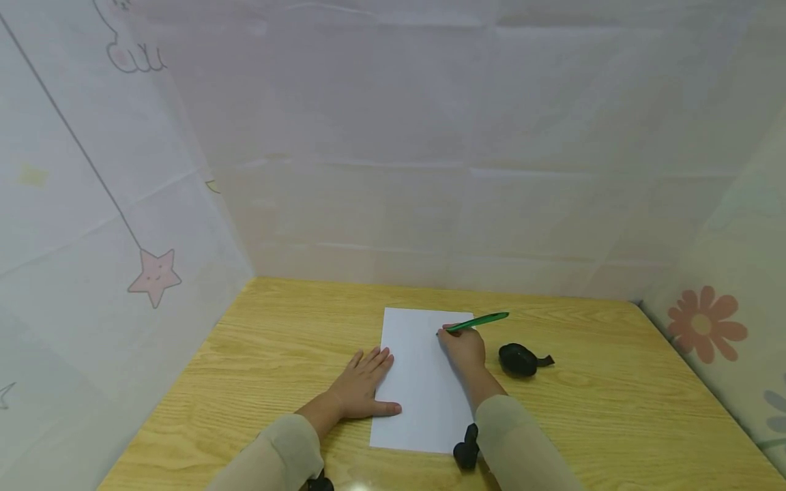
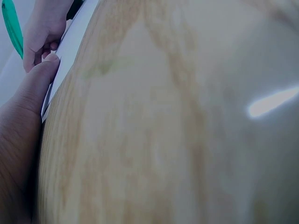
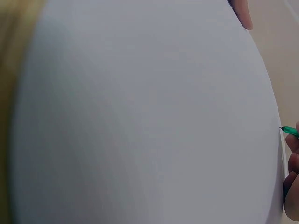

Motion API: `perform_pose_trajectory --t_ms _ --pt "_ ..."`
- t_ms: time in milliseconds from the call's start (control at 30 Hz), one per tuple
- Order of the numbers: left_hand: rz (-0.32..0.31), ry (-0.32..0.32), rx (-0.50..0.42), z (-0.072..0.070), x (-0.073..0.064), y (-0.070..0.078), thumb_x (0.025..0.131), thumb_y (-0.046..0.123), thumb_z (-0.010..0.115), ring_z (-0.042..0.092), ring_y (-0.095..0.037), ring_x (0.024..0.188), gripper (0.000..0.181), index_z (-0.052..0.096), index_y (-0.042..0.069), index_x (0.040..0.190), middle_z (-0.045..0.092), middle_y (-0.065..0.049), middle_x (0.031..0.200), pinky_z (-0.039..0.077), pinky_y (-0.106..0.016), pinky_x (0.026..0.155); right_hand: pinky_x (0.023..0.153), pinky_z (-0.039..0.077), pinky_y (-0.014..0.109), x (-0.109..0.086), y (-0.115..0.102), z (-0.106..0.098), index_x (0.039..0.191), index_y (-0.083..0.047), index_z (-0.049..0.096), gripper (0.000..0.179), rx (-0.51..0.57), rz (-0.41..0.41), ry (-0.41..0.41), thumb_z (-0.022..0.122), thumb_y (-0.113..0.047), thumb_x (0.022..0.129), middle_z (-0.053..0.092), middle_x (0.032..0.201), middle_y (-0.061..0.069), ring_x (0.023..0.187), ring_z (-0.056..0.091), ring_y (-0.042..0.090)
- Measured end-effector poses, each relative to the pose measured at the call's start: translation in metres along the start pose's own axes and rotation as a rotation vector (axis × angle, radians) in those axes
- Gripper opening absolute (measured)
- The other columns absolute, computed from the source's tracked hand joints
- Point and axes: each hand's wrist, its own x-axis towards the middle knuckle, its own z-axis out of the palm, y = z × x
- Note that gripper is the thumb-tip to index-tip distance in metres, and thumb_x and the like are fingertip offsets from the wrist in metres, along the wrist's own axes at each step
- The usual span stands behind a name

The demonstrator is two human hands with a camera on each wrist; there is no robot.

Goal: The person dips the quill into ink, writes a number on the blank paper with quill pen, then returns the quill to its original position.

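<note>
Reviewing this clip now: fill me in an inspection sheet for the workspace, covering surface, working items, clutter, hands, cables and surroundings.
Surface: wood-grain table, with a bright reflection near the close edge.
Job's things: white paper lying on the table, no writing made out; green pen, slanted, its tip at the paper, contact uncertain.
Clutter: black rounded object with a short tab, right of the paper.
Left hand: fingers extended, rests over the paper's left edge.
Right hand: holds the green pen above the paper's far right part.
Cables: nothing seen.
Surroundings: pale creased sheeting behind and at both sides, printed with a pink star and a red flower.
</note>
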Motion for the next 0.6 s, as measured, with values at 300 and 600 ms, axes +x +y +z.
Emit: perform_pose_trajectory --t_ms 300,600 --pt "-0.014 -0.021 -0.027 -0.0058 -0.0010 0.0038 0.085 0.076 0.049 0.009 -0.023 0.154 0.103 0.019 0.010 0.158 0.013 -0.005 0.166 0.005 -0.052 0.124 0.097 0.049 0.049 0.0001 0.0011 -0.0001 0.105 -0.007 0.075 0.028 -0.002 -0.001 0.003 0.069 -0.029 0.090 0.071 0.112 0.015 0.111 0.063 0.034" --pt "0.001 0.001 -0.013 -0.0005 0.0014 0.0003 0.083 0.078 0.047 0.010 -0.023 0.154 0.104 0.019 0.011 0.158 0.014 -0.004 0.166 0.007 -0.052 0.124 0.096 0.051 0.048 -0.0009 0.0000 0.0003 0.106 -0.007 0.075 0.028 -0.003 -0.008 0.007 0.069 -0.029 0.089 0.072 0.111 0.014 0.110 0.064 0.033"
